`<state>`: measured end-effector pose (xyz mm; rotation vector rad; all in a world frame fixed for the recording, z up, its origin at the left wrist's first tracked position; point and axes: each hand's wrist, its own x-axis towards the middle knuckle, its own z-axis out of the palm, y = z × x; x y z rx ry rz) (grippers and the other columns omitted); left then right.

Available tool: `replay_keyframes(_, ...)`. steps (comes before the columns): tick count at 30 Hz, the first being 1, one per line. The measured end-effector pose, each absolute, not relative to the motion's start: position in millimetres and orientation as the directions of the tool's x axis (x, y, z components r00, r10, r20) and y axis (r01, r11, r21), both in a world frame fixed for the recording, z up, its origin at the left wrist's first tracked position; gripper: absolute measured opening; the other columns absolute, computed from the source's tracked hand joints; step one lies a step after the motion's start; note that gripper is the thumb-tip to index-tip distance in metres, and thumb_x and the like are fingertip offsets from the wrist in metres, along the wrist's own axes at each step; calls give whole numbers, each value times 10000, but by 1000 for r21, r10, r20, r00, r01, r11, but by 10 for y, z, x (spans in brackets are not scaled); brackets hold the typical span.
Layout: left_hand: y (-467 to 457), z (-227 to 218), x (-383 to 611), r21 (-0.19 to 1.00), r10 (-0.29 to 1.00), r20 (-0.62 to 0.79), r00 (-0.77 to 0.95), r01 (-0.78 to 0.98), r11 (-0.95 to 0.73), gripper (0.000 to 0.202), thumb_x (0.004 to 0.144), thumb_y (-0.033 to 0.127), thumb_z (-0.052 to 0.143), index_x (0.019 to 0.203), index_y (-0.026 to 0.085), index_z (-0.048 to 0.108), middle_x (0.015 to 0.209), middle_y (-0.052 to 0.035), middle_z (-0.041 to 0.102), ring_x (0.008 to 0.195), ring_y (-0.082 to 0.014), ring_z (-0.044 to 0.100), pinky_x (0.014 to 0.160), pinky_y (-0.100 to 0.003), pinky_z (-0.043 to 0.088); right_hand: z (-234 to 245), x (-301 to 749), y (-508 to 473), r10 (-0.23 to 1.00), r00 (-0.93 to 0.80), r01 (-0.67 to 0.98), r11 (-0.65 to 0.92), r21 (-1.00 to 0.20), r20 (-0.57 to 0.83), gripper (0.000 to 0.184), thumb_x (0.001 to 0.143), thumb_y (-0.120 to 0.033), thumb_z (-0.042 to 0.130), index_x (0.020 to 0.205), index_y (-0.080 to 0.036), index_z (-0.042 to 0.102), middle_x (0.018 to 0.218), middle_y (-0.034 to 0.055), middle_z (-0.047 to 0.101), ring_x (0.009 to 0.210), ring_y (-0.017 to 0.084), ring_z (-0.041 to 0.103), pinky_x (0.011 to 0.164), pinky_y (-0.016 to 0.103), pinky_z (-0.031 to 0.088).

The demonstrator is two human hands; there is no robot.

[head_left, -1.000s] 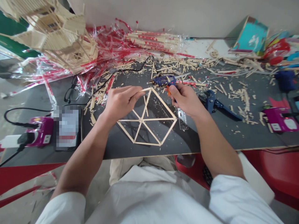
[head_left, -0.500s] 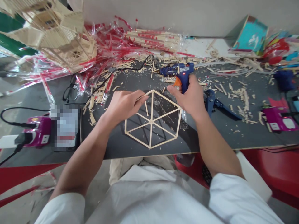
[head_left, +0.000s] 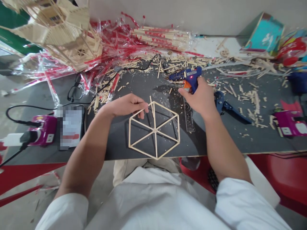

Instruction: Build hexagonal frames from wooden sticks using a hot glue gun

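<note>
A hexagonal frame of thin wooden sticks (head_left: 155, 130), with spokes meeting at its centre, is close to the table's front edge. My left hand (head_left: 128, 106) pinches its upper-left side between thumb and fingers. Just right of those fingertips, a short loose stick (head_left: 151, 101) overlaps the frame's top corner. My right hand (head_left: 204, 97) is wrapped around the handle of a blue hot glue gun (head_left: 178, 76) with an orange trigger and a lit red light. The gun's nozzle points left, beyond the frame. A clear ruler (head_left: 189, 119) lies below the gun, right of the frame.
Blue-handled cutters (head_left: 231, 111) lie right of my right hand. Stick offcuts (head_left: 249, 105) litter the table. A phone (head_left: 71, 127) and purple power adapter (head_left: 45, 130) are at left, another adapter (head_left: 291, 123) at right. A large stick model (head_left: 69, 35) and wrapped sticks (head_left: 163, 38) stand behind.
The hexagonal frame has moved toward me and turned slightly. My left fingers have shifted along its upper-left side. My right hand stays on the glue gun.
</note>
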<state>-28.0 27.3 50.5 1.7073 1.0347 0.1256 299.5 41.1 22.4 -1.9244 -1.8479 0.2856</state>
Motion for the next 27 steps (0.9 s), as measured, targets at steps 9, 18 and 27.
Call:
replay_keyframes(9,294,467,-327,702,543,-500,675,683,-202,471,995,588,604,937,183,839,753,-8,760,663,-119,655,670,-211,471,48,3054,431,987,37,934,21,-357,155,565,916,-490,814,1305,-114,653,1233,231,688,1191,439,676,1063,643,554)
replay_keyframes(18,329,482,-370,773,438,-495,751,610,-172,400,966,560,687,907,184,810,681,13,670,645,-115,599,647,-205,456,158,2569,192,697,-700,605,694,-390,157,459,1088,-170,461,1422,-312,742,1378,142,642,1317,317,590,1111,525,541)
replay_keyframes(27,245,574,-389,853,389,-497,775,518,58,326,905,513,800,925,191,758,724,-13,731,563,-119,627,554,-222,495,24,2440,280,609,-774,474,739,-478,174,330,1111,-395,565,1172,-207,829,1297,156,706,1227,315,593,1138,516,489)
